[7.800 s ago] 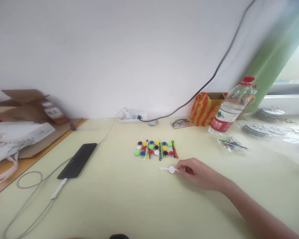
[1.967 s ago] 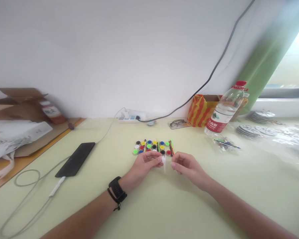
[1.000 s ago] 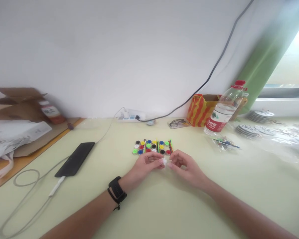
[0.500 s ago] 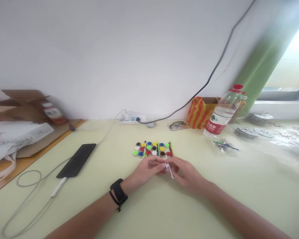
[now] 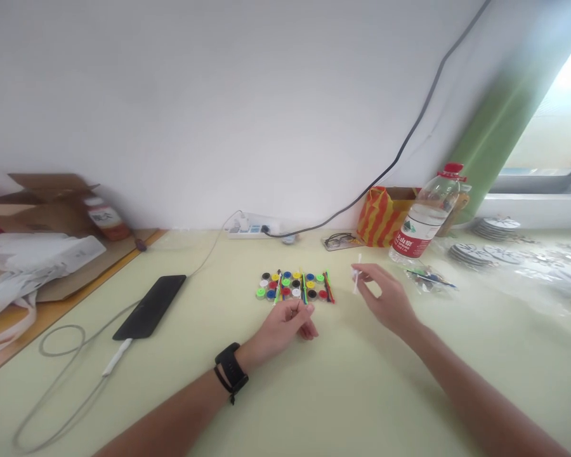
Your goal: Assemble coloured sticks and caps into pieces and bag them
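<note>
1. Left hand [image 5: 288, 322]: half-curled over the pale green table [image 5: 276, 400], thumb and fingertips apart, nothing visible in it.
2. Right hand [image 5: 387, 299]: thumb and fingers closed in a pinch on a slim white plastic-looking piece [image 5: 355, 279], raised nearly upright right of the coloured discs [image 5: 295, 284].
3. The piece should be light and fairly stiff; its thin ends might bend or slip, so pinching the wider middle seems safest.
4. Large clear bottle with a red cap [image 5: 423, 212]: its red-and-white label [image 5: 406, 243] reads "SPRING" under "山泉"; smaller print is illegible.
5. Amber-bottomed bottle [image 5: 108, 222], far left: white label, writing too blurred.
</note>
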The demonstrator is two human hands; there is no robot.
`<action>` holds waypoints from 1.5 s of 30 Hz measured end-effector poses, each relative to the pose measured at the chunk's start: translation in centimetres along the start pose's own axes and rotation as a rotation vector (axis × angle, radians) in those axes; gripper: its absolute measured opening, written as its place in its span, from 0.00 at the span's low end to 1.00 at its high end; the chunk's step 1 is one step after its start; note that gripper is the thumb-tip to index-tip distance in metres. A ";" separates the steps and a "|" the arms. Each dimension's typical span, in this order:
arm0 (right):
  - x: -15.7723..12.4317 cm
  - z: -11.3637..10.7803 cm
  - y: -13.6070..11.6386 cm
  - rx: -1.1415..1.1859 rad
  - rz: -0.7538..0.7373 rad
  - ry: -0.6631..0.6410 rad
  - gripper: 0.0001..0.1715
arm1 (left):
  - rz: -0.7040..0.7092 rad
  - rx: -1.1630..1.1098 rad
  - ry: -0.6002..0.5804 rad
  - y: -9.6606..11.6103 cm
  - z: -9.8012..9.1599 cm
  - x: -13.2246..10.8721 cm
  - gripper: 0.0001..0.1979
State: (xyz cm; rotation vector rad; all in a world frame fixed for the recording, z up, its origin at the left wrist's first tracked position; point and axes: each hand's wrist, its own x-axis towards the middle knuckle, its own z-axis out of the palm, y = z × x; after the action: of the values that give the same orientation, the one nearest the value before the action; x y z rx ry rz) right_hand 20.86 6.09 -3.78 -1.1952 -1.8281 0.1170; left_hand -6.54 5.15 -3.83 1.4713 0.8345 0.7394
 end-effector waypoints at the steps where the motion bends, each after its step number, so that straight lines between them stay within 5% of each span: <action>1: 0.2 -0.4 1.2 -0.050 0.026 0.020 0.19 | 0.000 0.021 -0.001 0.0 0.0 0.0 0.26; 5: 0.2 -1.4 5.3 -0.270 0.091 -0.207 0.19 | 0.009 0.057 -0.033 -0.4 -0.1 0.3 0.26; 9: -0.2 -1.6 6.7 -0.342 0.071 -0.368 0.26 | 0.041 0.087 -0.034 -0.7 0.1 0.2 0.23; 12: -0.2 -1.5 5.5 -0.389 0.076 -0.322 0.25 | 0.069 0.164 -0.038 -0.6 0.6 -0.3 0.18; 16: -0.1 -0.5 2.0 -0.290 0.013 -0.233 0.12 | 0.140 0.284 -0.041 -0.6 1.0 -0.8 0.10; 22: -1.1 1.4 -1.8 -0.125 -0.110 -0.446 0.13 | 0.085 0.325 -0.127 -0.5 1.0 -0.8 0.08; 31: -1.5 1.8 -2.0 -0.101 -0.020 -0.488 0.13 | 0.106 0.411 -0.123 0.5 1.3 -1.0 0.07; 45: -1.6 3.4 -0.7 0.011 0.037 -0.379 0.10 | 0.122 0.423 -0.127 0.3 1.3 -1.0 0.07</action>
State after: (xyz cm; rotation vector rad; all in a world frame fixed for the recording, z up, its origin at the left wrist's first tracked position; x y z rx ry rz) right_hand 18.07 5.76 -6.38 -1.2633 -2.1266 0.3977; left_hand -5.97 3.58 -3.62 1.9403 0.8420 0.5718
